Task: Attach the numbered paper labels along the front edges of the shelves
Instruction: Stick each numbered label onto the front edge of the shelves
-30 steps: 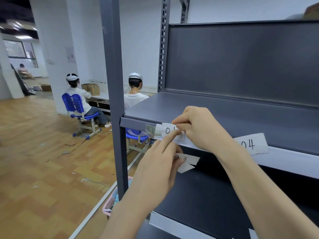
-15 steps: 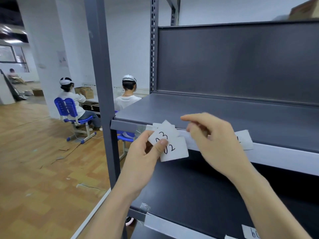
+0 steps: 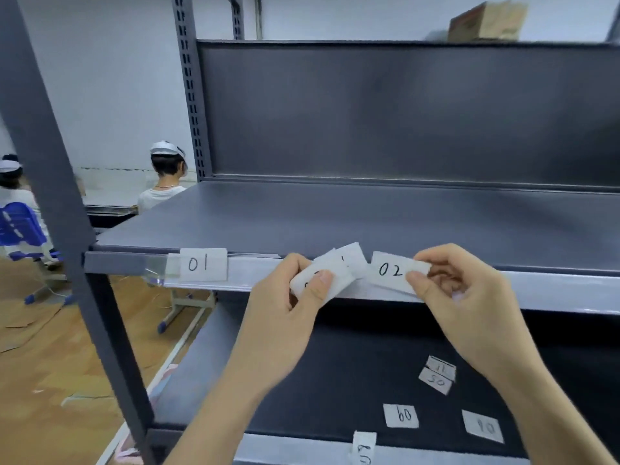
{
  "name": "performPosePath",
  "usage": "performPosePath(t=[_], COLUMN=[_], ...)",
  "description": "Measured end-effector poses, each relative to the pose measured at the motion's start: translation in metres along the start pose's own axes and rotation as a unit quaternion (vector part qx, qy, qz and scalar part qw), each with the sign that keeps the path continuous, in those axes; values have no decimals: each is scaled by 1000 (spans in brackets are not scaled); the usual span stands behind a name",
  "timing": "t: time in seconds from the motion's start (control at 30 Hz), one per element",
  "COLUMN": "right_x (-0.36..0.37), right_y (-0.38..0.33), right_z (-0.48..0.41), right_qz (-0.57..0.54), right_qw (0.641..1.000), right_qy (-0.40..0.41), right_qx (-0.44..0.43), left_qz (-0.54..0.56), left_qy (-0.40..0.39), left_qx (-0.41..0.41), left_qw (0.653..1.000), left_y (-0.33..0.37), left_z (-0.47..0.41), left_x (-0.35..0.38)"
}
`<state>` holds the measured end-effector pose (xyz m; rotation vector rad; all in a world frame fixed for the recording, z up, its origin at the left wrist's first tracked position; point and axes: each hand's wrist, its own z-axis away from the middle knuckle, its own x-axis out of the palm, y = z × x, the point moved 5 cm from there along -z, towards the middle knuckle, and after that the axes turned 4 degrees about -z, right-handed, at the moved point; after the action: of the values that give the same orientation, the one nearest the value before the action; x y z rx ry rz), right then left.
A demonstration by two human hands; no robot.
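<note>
I am holding the 02 label (image 3: 391, 271) up in front of the shelf edge (image 3: 553, 290), spare labels in my other hand.

Nearest me, loose labels (image 3: 401, 415) are lying scattered on the dark lower shelf (image 3: 302, 380), and one more slip (image 3: 364, 448) is hanging at its front lip. Above them, my right hand (image 3: 469, 307) is pinching the 02 label by its right end between thumb and curled fingers. My left hand (image 3: 278, 317) is gripping a small fan of labels (image 3: 330, 273), the thumb pressing across them and covering their numbers. Both hands are blocking part of the pale front edge. Left of them, the 01 label (image 3: 203, 265) is sitting on that edge under clear tape (image 3: 157, 268), near the grey upright post (image 3: 50, 162). Beyond the post a seated person (image 3: 164, 182) is facing away, a blue chair (image 3: 20, 229) is standing further left, and a cardboard box (image 3: 486, 21) is resting up top.
</note>
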<state>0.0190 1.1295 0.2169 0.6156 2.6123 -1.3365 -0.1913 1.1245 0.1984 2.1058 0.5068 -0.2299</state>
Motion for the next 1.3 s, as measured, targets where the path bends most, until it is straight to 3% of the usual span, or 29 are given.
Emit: performPosePath(t=[0.1, 0.2, 0.27, 0.47, 0.87, 1.07, 1.3], right_x=[-48, -75, -90, -119, -105, -120, -123], right_y=[23, 33, 36, 42, 43, 46, 44], right_z=[-9, -16, -21, -40, -51, -53, -47], right_qz=[-51, -79, -58, 7, 56, 199, 230], right_qw=[996, 994, 996, 999, 990, 963, 960], right_qy=[47, 22, -1, -37, -120, -175, -144], right_qx=[48, 69, 62, 17, -43, -58, -72], left_qz=[-78, -223, -301, -346, -372, -359, -340], left_qy=[-29, -73, -80, -48, -38, -32, -17], left_qx=[96, 223, 252, 235, 202, 199, 178], left_qw=[992, 946, 916, 907, 905, 911, 923], left_y=[34, 52, 53, 64, 79, 79, 79], left_z=[3, 8, 8, 15, 27, 31, 35], left_x=[39, 94, 124, 154, 153, 152, 158])
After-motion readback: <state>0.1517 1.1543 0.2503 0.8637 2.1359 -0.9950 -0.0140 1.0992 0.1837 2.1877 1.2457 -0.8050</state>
